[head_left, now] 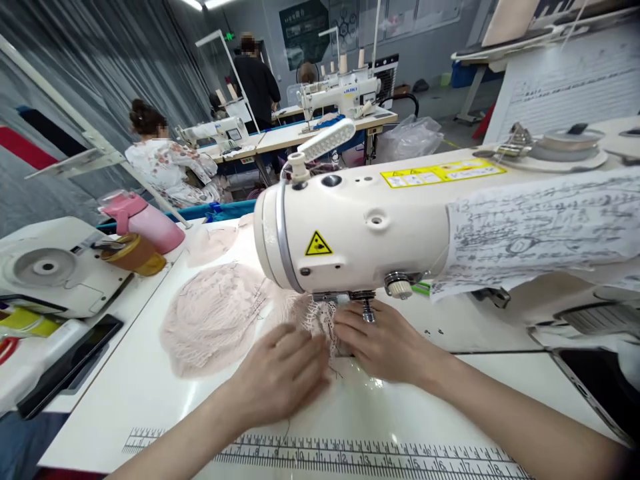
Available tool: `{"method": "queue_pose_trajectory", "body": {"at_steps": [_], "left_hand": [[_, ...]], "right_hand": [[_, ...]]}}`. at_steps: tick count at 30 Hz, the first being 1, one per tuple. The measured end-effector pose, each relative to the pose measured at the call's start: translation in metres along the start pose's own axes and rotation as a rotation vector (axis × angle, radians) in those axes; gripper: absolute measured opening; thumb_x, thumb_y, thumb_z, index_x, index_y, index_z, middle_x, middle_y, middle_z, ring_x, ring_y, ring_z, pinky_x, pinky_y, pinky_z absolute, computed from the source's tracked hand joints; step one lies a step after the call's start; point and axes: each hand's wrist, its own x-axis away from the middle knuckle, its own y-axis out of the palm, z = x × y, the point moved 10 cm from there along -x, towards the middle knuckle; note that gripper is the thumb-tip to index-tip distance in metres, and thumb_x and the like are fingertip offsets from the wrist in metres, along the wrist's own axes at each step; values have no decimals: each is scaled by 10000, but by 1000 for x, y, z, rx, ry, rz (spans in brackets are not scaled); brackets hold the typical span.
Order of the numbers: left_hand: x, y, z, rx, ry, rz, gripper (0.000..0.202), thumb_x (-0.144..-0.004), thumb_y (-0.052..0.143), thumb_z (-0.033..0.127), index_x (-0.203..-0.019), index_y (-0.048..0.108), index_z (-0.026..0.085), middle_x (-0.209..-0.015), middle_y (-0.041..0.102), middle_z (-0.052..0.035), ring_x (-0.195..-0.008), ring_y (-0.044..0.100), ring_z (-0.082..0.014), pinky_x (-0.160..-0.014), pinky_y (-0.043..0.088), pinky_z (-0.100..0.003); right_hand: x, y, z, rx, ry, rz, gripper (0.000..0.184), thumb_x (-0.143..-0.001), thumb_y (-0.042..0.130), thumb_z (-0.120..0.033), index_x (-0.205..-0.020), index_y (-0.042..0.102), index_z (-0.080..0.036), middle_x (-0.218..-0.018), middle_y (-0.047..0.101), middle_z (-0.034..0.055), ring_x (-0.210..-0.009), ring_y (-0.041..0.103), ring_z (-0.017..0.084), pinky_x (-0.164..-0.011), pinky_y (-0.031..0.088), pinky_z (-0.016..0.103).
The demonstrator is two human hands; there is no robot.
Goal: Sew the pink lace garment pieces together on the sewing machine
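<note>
Pale pink lace fabric (318, 315) lies under the head of a white sewing machine (350, 227). My left hand (285, 370) is closed on the near left side of the lace, its fingers curled and a little blurred. At the right edge of the lace, close to the needle area, my right hand (383, 340) grips it with bent fingers. The presser foot and needle are mostly hidden behind the machine head and my fingers. Left of my hands rests a round pile of pale pink lace pieces (215, 317), with loose dark threads on it.
A printed ruler (320, 457) runs along the table's front edge. At left are a pink bottle (145, 220), a brown cup (133, 253) and a dark phone (70, 367). Another phone (595, 387) lies at right. A handwritten sheet (545, 227) covers the machine arm. People sit and stand beyond.
</note>
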Motion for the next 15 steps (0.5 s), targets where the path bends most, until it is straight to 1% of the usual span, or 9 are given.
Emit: {"method": "queue_pose_trajectory", "body": {"at_steps": [2, 3, 5, 6, 7, 9, 12, 13, 15], "left_hand": [[18, -11, 23, 13, 157, -9, 320, -927, 487, 402, -957, 689, 155, -1021, 719, -64, -886, 627, -201, -720, 502, -337], [27, -12, 30, 1, 187, -30, 327, -921, 490, 418, -936, 690, 159, -1042, 712, -63, -885, 619, -201, -707, 505, -337], [44, -10, 40, -31, 206, -72, 203, -907, 528, 299, -911, 682, 167, -1086, 699, -58, -891, 617, -194, -691, 507, -319], [49, -8, 41, -38, 179, -84, 167, -900, 520, 217, -927, 675, 159, -1100, 695, -64, -892, 622, -194, -680, 511, -309], [52, -8, 38, -19, 119, -82, 172, -894, 498, 148, -942, 663, 153, -1100, 694, -72, -899, 630, -194, -667, 514, -294], [51, -10, 17, 115, -118, -54, 213, -918, 427, 101, -981, 624, 148, -1088, 689, -89, -889, 651, -178, -641, 520, -251], [50, -6, -31, 411, -574, -80, 220, -988, 340, 199, -1028, 556, 193, -943, 690, -50, -700, 656, -114, -583, 504, -198], [49, -4, -43, 460, -670, -119, 230, -1000, 319, 240, -1023, 545, 208, -826, 677, -15, -608, 630, -106, -554, 488, -198], [39, -3, -60, 466, -741, -202, 283, -1008, 282, 297, -922, 539, 214, -677, 626, 19, -561, 603, -119, -538, 458, -215]], "right_hand": [[0, 2, -5, -18, -37, -25, 188, -783, 442, -61, -836, 578, -179, -908, 656, 9, -769, 573, 150, -748, 411, 326], [0, 3, -7, -23, -53, -44, 194, -776, 434, -48, -825, 564, -183, -875, 644, 2, -759, 565, 145, -734, 399, 319], [1, 6, -9, -35, -68, -83, 217, -757, 418, -15, -809, 539, -188, -822, 621, -14, -736, 544, 132, -716, 373, 307], [1, 7, -8, -50, -66, -98, 219, -750, 418, -12, -813, 532, -189, -817, 616, -18, -735, 537, 129, -715, 362, 304], [2, 8, -8, -75, -62, -109, 210, -746, 426, -26, -827, 529, -190, -833, 617, -18, -740, 533, 129, -720, 355, 304], [4, 7, -6, -150, -46, -122, 178, -746, 449, -92, -866, 532, -193, -878, 625, -11, -751, 526, 135, -747, 346, 315], [4, 8, -4, -243, -2, -135, 140, -784, 494, -245, -902, 548, -193, -865, 627, -3, -752, 521, 151, -781, 339, 340], [4, 7, -2, -242, 11, -122, 131, -810, 507, -281, -893, 552, -190, -847, 628, -5, -749, 524, 151, -777, 337, 338], [2, 4, -2, -208, 5, -66, 101, -861, 517, -277, -863, 560, -185, -837, 642, -11, -755, 541, 140, -756, 337, 322]]}}
